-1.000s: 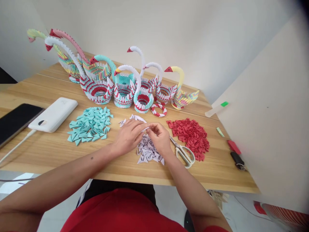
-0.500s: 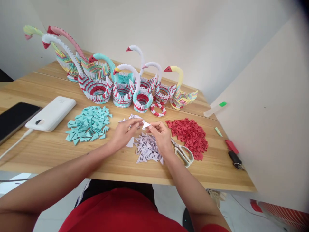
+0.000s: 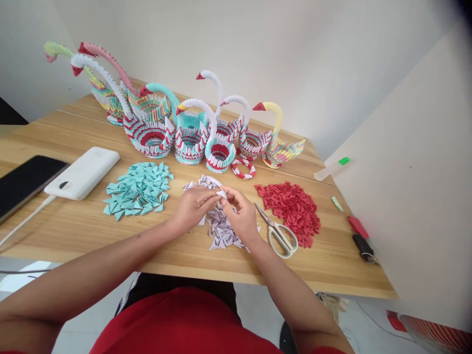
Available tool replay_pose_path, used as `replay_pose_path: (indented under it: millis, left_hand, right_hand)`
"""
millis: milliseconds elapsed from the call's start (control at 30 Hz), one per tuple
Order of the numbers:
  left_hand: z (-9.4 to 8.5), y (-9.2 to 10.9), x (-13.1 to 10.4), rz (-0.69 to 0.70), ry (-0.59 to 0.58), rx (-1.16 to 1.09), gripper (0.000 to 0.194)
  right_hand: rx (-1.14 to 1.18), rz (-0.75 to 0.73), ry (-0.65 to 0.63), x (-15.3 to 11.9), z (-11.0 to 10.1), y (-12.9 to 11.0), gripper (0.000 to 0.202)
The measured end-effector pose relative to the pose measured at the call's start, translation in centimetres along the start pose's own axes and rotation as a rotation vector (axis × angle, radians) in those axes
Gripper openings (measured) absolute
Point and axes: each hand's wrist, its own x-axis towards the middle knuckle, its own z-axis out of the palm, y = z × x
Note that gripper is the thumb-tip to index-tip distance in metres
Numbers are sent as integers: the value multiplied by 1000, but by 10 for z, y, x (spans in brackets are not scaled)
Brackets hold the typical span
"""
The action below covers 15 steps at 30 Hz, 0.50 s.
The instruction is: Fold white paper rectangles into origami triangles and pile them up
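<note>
A small folded white paper piece (image 3: 221,194) is pinched between my two hands above the middle of the table. My left hand (image 3: 193,206) has its fingers closed on the paper's left side, and my right hand (image 3: 239,211) grips it from the right. Beneath and in front of them lies a pile of pale lilac-white folded triangles (image 3: 224,231), partly covered by my hands. Teal triangles (image 3: 138,189) are heaped to the left. On the right is a heap of red triangles (image 3: 295,211), with scissors (image 3: 282,238) lying beside it.
Several folded-paper swans (image 3: 151,137) stand along the back, with a red and white paper ring (image 3: 244,168) before them. A white power bank (image 3: 83,172) and a phone (image 3: 27,182) lie left. A green-capped tube (image 3: 332,168) and black key fob (image 3: 363,247) lie right.
My hands have drawn closer together around the white paper, and my right hand has moved slightly left and down. The whole view has shifted a little.
</note>
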Motion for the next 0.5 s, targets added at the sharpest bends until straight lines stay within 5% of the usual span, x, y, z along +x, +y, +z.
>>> replay_pose_path:
  millis: [200,500]
  left_hand:
    - [-3,3,4,-257,-7,-270,20]
    - [-3,3,3,-285,-127,-363,21]
  right_hand:
    - [48,46,-47,0,0,-2,32]
    - [267,200,-48,9,-12,0,16]
